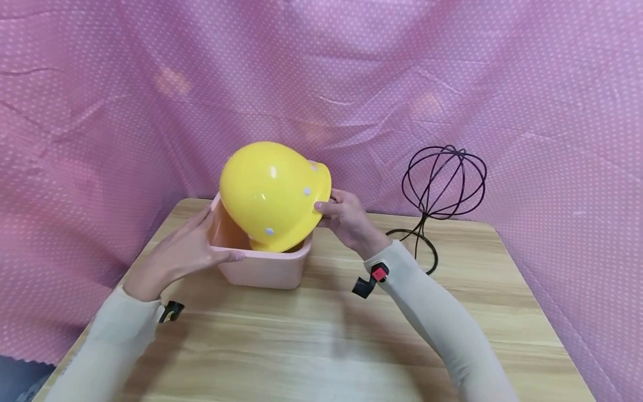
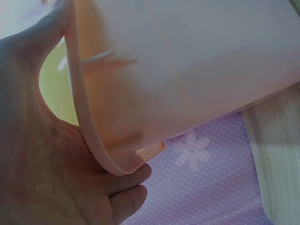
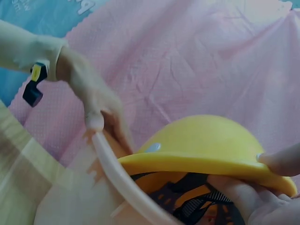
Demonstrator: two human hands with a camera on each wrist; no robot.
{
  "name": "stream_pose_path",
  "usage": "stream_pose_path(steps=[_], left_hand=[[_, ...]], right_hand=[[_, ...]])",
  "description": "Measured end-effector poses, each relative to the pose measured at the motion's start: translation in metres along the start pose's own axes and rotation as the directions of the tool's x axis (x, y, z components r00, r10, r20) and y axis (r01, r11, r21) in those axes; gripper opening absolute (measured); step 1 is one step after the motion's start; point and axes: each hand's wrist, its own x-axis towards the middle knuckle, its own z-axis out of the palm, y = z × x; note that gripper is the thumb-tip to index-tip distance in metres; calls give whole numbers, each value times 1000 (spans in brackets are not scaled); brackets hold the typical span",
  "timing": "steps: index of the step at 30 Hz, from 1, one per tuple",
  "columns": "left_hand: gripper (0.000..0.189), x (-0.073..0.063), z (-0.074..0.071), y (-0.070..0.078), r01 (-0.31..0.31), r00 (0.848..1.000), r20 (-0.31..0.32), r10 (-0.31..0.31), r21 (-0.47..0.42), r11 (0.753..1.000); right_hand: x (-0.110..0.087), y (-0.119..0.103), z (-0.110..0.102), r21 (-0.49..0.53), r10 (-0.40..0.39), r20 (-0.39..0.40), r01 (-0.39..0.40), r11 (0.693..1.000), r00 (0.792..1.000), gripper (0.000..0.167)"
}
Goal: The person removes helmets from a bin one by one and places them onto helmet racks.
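Observation:
A yellow hard hat [image 1: 268, 192] [image 3: 206, 136] lies tilted in the mouth of a pink plastic bin [image 1: 263, 271] [image 2: 154, 79]. My right hand [image 1: 349, 220] pinches the brim on its right side, the thumb outside and fingers beneath. Black straps [image 3: 201, 199] show inside the hat in the right wrist view. With my left hand [image 1: 178, 248] [image 2: 51, 159] I hold the bin's near left corner, thumb along the front rim and fingers on the left rim. Most of the bin's inside is hidden by the hat.
A black wire stand [image 1: 444, 184] with a round cage top and a ring base stands at the back right of the wooden table [image 1: 301, 340]. Pink dotted cloth [image 1: 351, 84] hangs behind and beside the table.

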Motion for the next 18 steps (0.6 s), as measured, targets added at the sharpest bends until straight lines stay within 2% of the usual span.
stream_pose_path(steps=[4,8,18], left_hand=[[132,3,0,-1,17,999,26,-18,14,1000],[134,3,-1,-2,23,999,25,-23,15,1000],[135,5,-1,-2,0,1000,10,-1,12,1000]], right_hand=[[-10,-8,0,62,-80,13,79,995,997,48],[-20,-19,0,119,-149,-10,149,982,989,49],[-43,-49,-20,245,-231,-83,244,938,969,40]])
